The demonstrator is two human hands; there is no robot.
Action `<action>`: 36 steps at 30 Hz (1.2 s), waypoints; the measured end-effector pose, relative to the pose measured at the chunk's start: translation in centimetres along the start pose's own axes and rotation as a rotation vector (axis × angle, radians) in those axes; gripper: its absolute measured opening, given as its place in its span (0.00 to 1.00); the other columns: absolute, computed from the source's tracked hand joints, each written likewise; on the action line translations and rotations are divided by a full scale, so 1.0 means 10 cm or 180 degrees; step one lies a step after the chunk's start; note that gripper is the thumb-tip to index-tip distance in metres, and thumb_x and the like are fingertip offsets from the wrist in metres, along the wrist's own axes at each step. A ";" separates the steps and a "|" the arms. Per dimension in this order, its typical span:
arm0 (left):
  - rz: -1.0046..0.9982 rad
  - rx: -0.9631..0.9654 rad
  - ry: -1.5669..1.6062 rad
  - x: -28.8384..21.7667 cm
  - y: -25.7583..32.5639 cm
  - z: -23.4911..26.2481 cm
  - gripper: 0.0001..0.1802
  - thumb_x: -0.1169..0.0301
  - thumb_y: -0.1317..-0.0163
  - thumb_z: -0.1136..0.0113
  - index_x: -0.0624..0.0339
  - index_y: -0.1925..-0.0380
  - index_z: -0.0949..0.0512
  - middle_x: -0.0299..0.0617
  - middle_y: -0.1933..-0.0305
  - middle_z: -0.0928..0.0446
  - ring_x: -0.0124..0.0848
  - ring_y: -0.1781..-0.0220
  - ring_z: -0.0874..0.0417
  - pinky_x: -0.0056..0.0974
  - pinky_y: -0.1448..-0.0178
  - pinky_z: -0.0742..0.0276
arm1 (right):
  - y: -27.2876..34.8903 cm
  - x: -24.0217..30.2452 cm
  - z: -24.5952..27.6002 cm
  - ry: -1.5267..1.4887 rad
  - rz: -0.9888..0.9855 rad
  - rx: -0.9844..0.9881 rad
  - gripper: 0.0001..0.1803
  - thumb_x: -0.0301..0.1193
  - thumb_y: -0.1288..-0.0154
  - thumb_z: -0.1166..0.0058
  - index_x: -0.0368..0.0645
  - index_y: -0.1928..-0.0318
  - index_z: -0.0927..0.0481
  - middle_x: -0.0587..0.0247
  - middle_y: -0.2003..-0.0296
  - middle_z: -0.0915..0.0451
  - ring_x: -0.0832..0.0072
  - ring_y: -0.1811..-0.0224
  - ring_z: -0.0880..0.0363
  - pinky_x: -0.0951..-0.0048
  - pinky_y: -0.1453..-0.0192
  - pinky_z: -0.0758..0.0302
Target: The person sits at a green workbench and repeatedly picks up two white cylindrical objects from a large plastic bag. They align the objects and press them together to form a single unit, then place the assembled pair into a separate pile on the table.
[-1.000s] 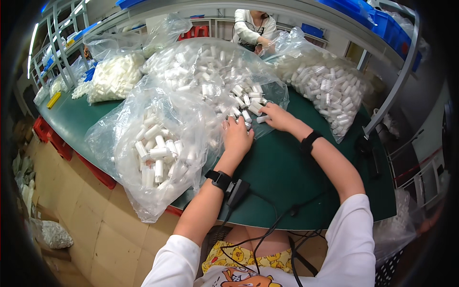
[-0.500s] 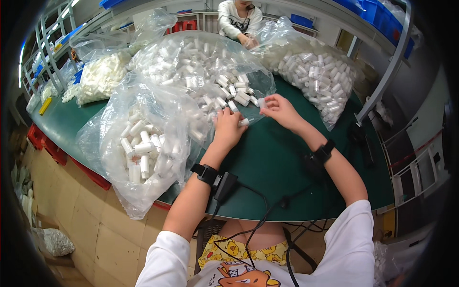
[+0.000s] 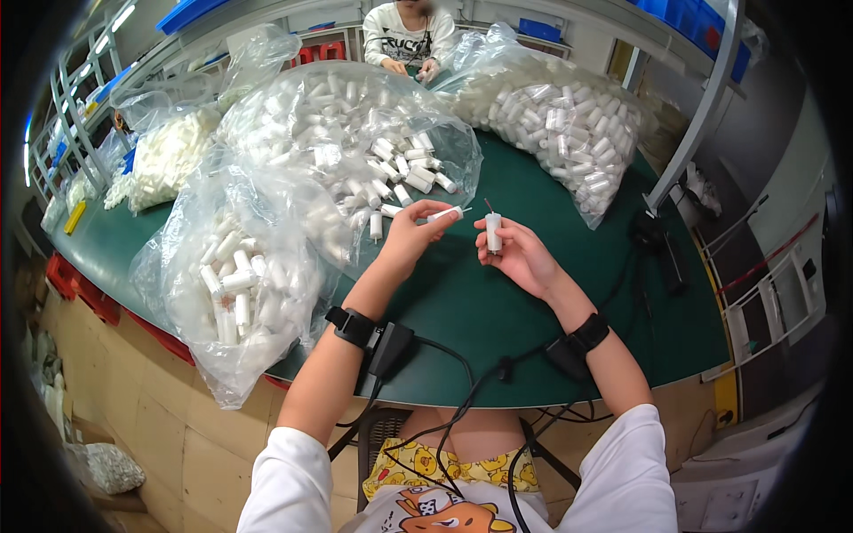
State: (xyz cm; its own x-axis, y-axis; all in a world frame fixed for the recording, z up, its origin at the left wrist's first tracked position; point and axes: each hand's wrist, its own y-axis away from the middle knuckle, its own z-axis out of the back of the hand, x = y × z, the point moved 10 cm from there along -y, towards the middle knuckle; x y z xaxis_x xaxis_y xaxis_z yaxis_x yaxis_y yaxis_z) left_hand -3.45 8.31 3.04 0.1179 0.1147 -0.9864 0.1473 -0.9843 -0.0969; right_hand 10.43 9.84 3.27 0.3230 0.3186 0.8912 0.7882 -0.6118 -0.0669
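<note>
Between the fingertips of my left hand (image 3: 410,235) lies a small white cylinder (image 3: 446,214) with a thin pin at its end, tilted almost flat. My right hand (image 3: 524,258) pinches another white cylinder (image 3: 493,234), held upright, with a dark reddish thin pin sticking up from its top. The two cylinders are close together but apart. Just beyond my left hand, loose white cylinders (image 3: 420,180) spill from the mouth of a large clear bag (image 3: 293,111). A smaller clear bag (image 3: 235,355) of similar cylinders stands left of my left forearm.
Another full clear bag (image 3: 582,133) lies at the far right of the green table (image 3: 551,364). Whitish pieces fill a bag (image 3: 173,155) at the far left. Across the table sits a person (image 3: 409,40). Black cables (image 3: 471,391) run from my wristbands over the near edge.
My right hand has turned and now shows an upright cylinder in its fingers. My left hand has drawn back from the pile with a cylinder. The view has shifted slightly.
</note>
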 end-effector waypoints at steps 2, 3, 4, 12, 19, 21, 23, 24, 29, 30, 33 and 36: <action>-0.0005 -0.0062 0.0001 0.02 -0.01 0.02 0.16 0.68 0.45 0.36 0.62 0.59 0.26 0.34 0.67 0.25 0.19 0.69 0.30 0.25 0.66 0.35 | 0.01 -0.05 0.03 -0.0115 -0.0038 0.0010 0.16 0.30 0.35 0.59 0.33 0.50 0.30 0.58 0.65 0.25 0.72 0.63 0.26 0.71 0.54 0.29; -0.0018 -0.0135 -0.0043 0.03 -0.01 0.04 0.16 0.69 0.45 0.35 0.62 0.58 0.25 0.34 0.67 0.25 0.19 0.69 0.30 0.26 0.66 0.35 | 0.02 -0.07 0.04 -0.0175 -0.0055 0.0014 0.16 0.30 0.35 0.58 0.33 0.50 0.30 0.58 0.65 0.25 0.72 0.63 0.26 0.71 0.54 0.29; -0.0032 -0.0207 -0.0087 0.05 -0.01 0.06 0.16 0.69 0.46 0.35 0.62 0.57 0.25 0.34 0.67 0.24 0.19 0.69 0.30 0.26 0.66 0.35 | 0.03 -0.08 0.05 -0.0190 -0.0052 0.0006 0.16 0.30 0.35 0.58 0.33 0.50 0.30 0.58 0.65 0.25 0.72 0.63 0.26 0.71 0.54 0.29; 0.0216 0.0178 0.0613 0.09 0.02 -0.11 0.19 0.73 0.48 0.34 0.64 0.56 0.25 0.35 0.65 0.23 0.20 0.65 0.28 0.26 0.60 0.34 | 0.06 -0.08 0.08 -0.0457 0.0052 -0.0181 0.14 0.30 0.37 0.57 0.34 0.54 0.29 0.57 0.67 0.25 0.71 0.65 0.28 0.69 0.54 0.29; 0.0317 0.0406 0.0671 0.11 0.05 -0.23 0.19 0.77 0.49 0.37 0.64 0.55 0.25 0.34 0.65 0.23 0.20 0.65 0.29 0.26 0.58 0.33 | 0.04 -0.16 0.18 -0.0777 -0.0039 -0.0126 0.11 0.30 0.40 0.60 0.36 0.60 0.30 0.59 0.72 0.28 0.69 0.69 0.31 0.69 0.57 0.32; 0.0357 0.0464 0.0667 0.13 0.05 -0.24 0.18 0.76 0.48 0.39 0.65 0.54 0.25 0.35 0.65 0.24 0.21 0.64 0.28 0.27 0.56 0.33 | 0.05 -0.17 0.20 -0.0674 -0.0070 -0.0185 0.11 0.31 0.40 0.60 0.37 0.60 0.30 0.59 0.73 0.29 0.69 0.70 0.32 0.69 0.58 0.32; 0.0341 0.0554 0.0643 0.12 0.04 -0.27 0.16 0.75 0.45 0.42 0.65 0.55 0.25 0.35 0.66 0.25 0.22 0.64 0.28 0.28 0.54 0.33 | 0.05 -0.19 0.25 -0.0677 -0.0048 -0.0230 0.12 0.32 0.39 0.61 0.37 0.61 0.30 0.61 0.75 0.30 0.71 0.71 0.33 0.70 0.59 0.33; 0.0300 0.0608 0.0619 0.12 0.04 -0.28 0.15 0.74 0.44 0.43 0.64 0.56 0.25 0.35 0.67 0.25 0.23 0.63 0.28 0.28 0.53 0.33 | 0.04 -0.19 0.26 -0.0675 -0.0037 -0.0245 0.12 0.33 0.39 0.61 0.37 0.61 0.30 0.61 0.75 0.30 0.71 0.72 0.33 0.71 0.60 0.33; 0.0347 0.0594 0.0751 0.24 0.02 -0.30 0.07 0.68 0.39 0.51 0.59 0.68 0.28 0.34 0.71 0.30 0.26 0.65 0.28 0.31 0.53 0.32 | 0.05 -0.19 0.16 -0.0827 -0.0143 -0.0188 0.15 0.39 0.37 0.63 0.39 0.67 0.30 0.65 0.80 0.35 0.75 0.78 0.37 0.74 0.65 0.37; 0.0403 0.0669 0.0837 0.22 0.04 -0.36 0.07 0.67 0.39 0.52 0.58 0.70 0.30 0.34 0.73 0.31 0.26 0.67 0.29 0.32 0.55 0.32 | 0.06 -0.18 0.15 -0.0888 -0.0160 -0.0210 0.16 0.40 0.36 0.63 0.40 0.68 0.31 0.66 0.81 0.36 0.76 0.80 0.38 0.75 0.67 0.38; 0.0840 0.0965 0.1194 0.25 0.10 -0.48 0.09 0.65 0.38 0.53 0.57 0.74 0.32 0.32 0.78 0.35 0.26 0.75 0.33 0.32 0.63 0.35 | 0.08 -0.17 0.11 -0.0860 -0.0233 -0.0099 0.18 0.41 0.35 0.62 0.43 0.76 0.34 0.70 0.85 0.40 0.80 0.86 0.43 0.78 0.75 0.42; 0.0875 0.1053 0.1006 0.23 0.14 -0.51 0.11 0.64 0.38 0.54 0.56 0.76 0.34 0.31 0.82 0.40 0.25 0.80 0.38 0.32 0.69 0.38 | 0.08 -0.20 0.13 -0.0518 -0.0316 -0.0092 0.19 0.40 0.34 0.60 0.46 0.81 0.38 0.74 0.88 0.45 0.84 0.89 0.49 0.80 0.81 0.47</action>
State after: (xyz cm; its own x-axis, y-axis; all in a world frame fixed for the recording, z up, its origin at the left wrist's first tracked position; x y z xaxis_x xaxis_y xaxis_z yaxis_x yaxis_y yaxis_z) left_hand 2.06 7.86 1.29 0.4060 -0.1690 -0.8981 -0.2422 -0.9675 0.0725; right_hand 11.09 9.68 0.81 0.3267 0.4900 0.8082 0.8057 -0.5914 0.0328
